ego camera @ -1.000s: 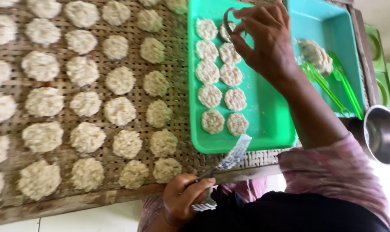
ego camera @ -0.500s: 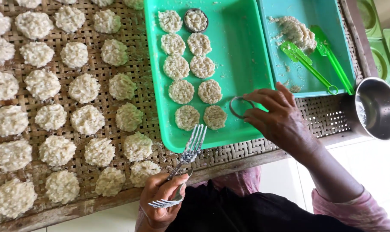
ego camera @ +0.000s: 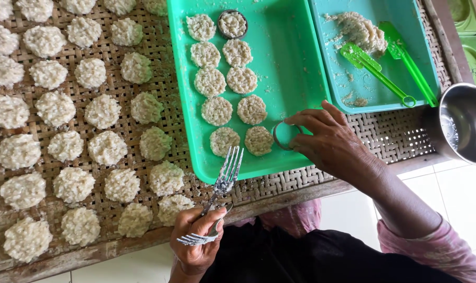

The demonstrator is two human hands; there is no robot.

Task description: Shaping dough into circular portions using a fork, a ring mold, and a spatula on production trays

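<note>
- Where the green tray [ego camera: 295, 63] has bare floor, a round metal ring mould [ego camera: 286, 135] sits just beside the nearest rice patty [ego camera: 259, 140], pinched at its rim by the right hand [ego camera: 332, 141].
- Left hand [ego camera: 196, 243] is closed around two forks [ego camera: 217, 207], tines of one over the tray's near edge.
- Beyond lie rows of patties on the woven bamboo mat [ego camera: 143, 84]; a blue tray [ego camera: 384, 57] holds loose rice and green spatulas, with a steel bowl [ego camera: 466, 126] at the right.
- Risk, as I judge it: the ring is so close to that patty that a sideways nudge could crumble its edge; the loosely gripped forks could slip.
</note>
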